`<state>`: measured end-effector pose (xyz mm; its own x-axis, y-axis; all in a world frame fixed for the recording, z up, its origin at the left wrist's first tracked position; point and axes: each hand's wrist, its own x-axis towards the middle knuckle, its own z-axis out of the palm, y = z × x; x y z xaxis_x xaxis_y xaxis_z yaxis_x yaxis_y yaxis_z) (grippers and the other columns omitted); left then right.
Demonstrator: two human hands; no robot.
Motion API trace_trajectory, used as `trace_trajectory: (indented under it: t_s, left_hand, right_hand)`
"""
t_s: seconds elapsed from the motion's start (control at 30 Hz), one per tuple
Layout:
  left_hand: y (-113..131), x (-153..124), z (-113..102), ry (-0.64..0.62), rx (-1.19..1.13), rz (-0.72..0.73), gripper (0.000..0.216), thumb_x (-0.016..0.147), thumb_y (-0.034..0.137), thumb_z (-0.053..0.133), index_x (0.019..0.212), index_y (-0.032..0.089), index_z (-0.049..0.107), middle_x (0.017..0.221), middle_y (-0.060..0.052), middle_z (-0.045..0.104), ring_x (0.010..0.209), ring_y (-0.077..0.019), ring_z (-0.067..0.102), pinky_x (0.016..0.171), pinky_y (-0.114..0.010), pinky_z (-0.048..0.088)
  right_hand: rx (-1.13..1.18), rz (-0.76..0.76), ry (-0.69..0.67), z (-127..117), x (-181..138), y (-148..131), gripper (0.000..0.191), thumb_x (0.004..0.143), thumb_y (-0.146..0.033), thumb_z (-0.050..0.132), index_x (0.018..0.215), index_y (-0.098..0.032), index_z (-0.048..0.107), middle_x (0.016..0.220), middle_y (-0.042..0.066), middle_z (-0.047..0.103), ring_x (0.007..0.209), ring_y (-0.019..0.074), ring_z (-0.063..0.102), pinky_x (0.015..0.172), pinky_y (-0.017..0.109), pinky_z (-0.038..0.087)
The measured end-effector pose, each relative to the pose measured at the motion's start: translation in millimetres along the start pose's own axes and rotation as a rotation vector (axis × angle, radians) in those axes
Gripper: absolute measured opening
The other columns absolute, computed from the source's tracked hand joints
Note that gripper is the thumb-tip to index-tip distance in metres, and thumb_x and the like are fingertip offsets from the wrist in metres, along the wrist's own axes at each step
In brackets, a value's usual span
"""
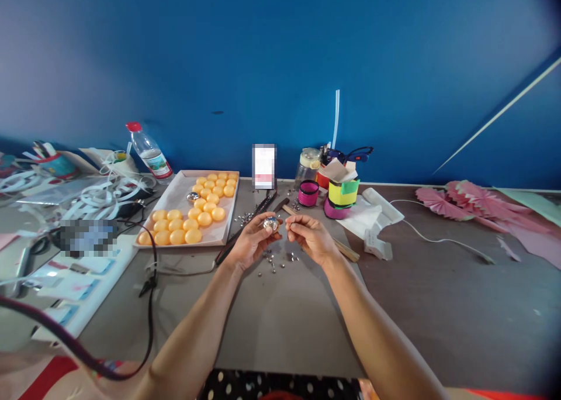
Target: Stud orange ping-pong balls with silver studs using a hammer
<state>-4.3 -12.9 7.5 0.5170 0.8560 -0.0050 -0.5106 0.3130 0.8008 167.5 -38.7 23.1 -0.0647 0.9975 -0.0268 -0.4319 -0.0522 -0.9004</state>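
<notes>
Silver-covered ball [270, 223], held above the table [284, 324] between both hands, in front of the person. The left hand [250, 243] grips it, thumb and fingers [263, 217] closed around its sides and underside, so that the glittering upper face stays exposed. The right hand [312, 237] is just beside it, its fingertips [291, 224] pinched together next to the ball; whether they hold a small piece is too fine to tell.

Loose silver studs [274, 264] lie scattered on the table directly below the hands. To the left, a tray [173, 194] carries rows of orange balls [199, 216] and one further silver ball [192, 197].

Judged by the plain orange balls, the held one is probably light, hollow and stiff, and dents under a hard squeeze. Its round form and shiny skin suggest a slippery hold, and the small surface pieces may shift or drop off when rubbed. A gentle grasp on opposite sides, with a finger cupped beneath, appears safest, keeping pressure off the face being worked.
</notes>
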Motion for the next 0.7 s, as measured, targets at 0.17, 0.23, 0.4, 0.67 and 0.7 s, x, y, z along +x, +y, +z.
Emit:
trace_trajectory:
  t_s: [0.17, 0.23, 0.4, 0.67, 0.7]
  left_hand:
    - [-2.4, 1.1, 1.3, 0.009, 0.014, 0.021, 0.04, 0.071, 0.022, 0.076, 0.108, 0.02, 0.062, 0.095, -0.002, 0.065, 0.082, -0.0115, 0.063, 0.083, -0.028, 0.049]
    - [-3.6, 1.7, 2.1, 0.01, 0.027, 0.031, 0.04, 0.07, 0.022, 0.076, 0.108, 0.019, 0.062, 0.091, -0.002, 0.065, 0.083, -0.0122, 0.062, 0.084, -0.029, 0.049]
    - [-6.8, 2.4, 2.9, -0.002, 0.088, 0.052, 0.043, 0.07, 0.025, 0.076, 0.11, 0.019, 0.062, 0.091, -0.003, 0.065, 0.082, -0.0147, 0.062, 0.084, -0.034, 0.048]
    - [-11.7, 3.3, -1.6, 0.024, 0.293, 0.095, 0.05, 0.072, 0.033, 0.074, 0.116, 0.017, 0.056, 0.081, -0.003, 0.065, 0.075, -0.0167, 0.063, 0.077, -0.031, 0.047]
    - [-12.8, 3.7, -3.0, 0.034, 0.34, 0.103, 0.051, 0.073, 0.034, 0.073, 0.117, 0.017, 0.056, 0.081, -0.003, 0.065, 0.076, -0.0167, 0.062, 0.077, -0.031, 0.046]
  right_hand:
    - [-0.12, -0.039, 0.061, 7.1, -1.6, 5.2, 0.02, 0.065, -0.031, 0.071, 0.073, -0.019, 0.057, 0.065, -0.004, 0.058, 0.048, 0.0061, 0.043, 0.051, 0.023, 0.033]
    - [-0.175, -0.049, 0.065, 9.4, -1.8, 7.2, 0.019, 0.066, -0.033, 0.069, 0.071, -0.019, 0.058, 0.063, -0.004, 0.055, 0.05, 0.0068, 0.041, 0.052, 0.023, 0.032]
    - [-0.262, -0.048, 0.049, 9.8, -1.3, 12.6, 0.018, 0.068, -0.035, 0.066, 0.072, -0.019, 0.059, 0.06, -0.004, 0.053, 0.054, 0.0094, 0.043, 0.055, 0.024, 0.035]
    - [-0.285, 0.011, 0.036, 10.3, -3.6, 9.2, 0.018, 0.068, -0.034, 0.065, 0.069, -0.018, 0.057, 0.058, -0.003, 0.055, 0.057, 0.0107, 0.049, 0.061, 0.025, 0.039]
    - [-0.284, 0.028, 0.041, 10.6, -3.9, 8.2, 0.018, 0.066, -0.034, 0.066, 0.069, -0.018, 0.057, 0.058, -0.003, 0.056, 0.056, 0.0103, 0.049, 0.061, 0.025, 0.039]
